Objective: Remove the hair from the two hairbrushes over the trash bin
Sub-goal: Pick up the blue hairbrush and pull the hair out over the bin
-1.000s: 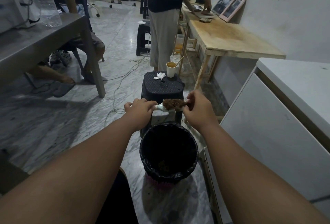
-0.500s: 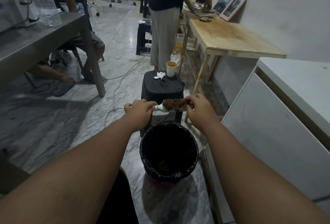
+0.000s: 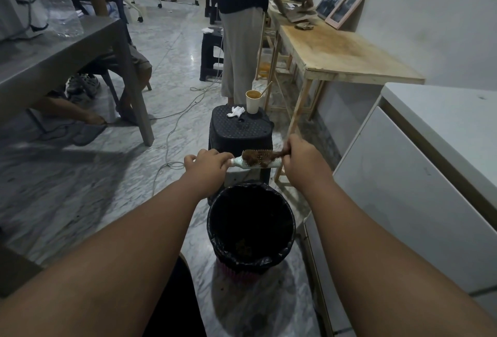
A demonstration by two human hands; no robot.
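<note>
A pale green hairbrush [image 3: 251, 165] lies level in the air above the far rim of the trash bin [image 3: 217, 240], which is lined with a black bag. My left hand [image 3: 209, 166] is closed around the brush's handle. Brown hair [image 3: 254, 157] is matted in the bristles. My right hand [image 3: 302, 158] pinches a strand of that hair at the brush's right end and holds it stretched away from the bristles. A small clump of hair lies at the bottom of the bin. Only one brush is in view.
A black plastic stool [image 3: 242, 132] stands just behind the bin with a paper cup [image 3: 253, 101] and a crumpled tissue [image 3: 236, 111] on it. A white cabinet [image 3: 419, 189] is close on the right. A person [image 3: 242, 27] stands at a wooden table [image 3: 347, 51]. Cables cross the floor.
My right hand reached in onto the bristles, then drew back to the right with a strand of hair pulled out from the brush. My left hand and the brush stayed in place.
</note>
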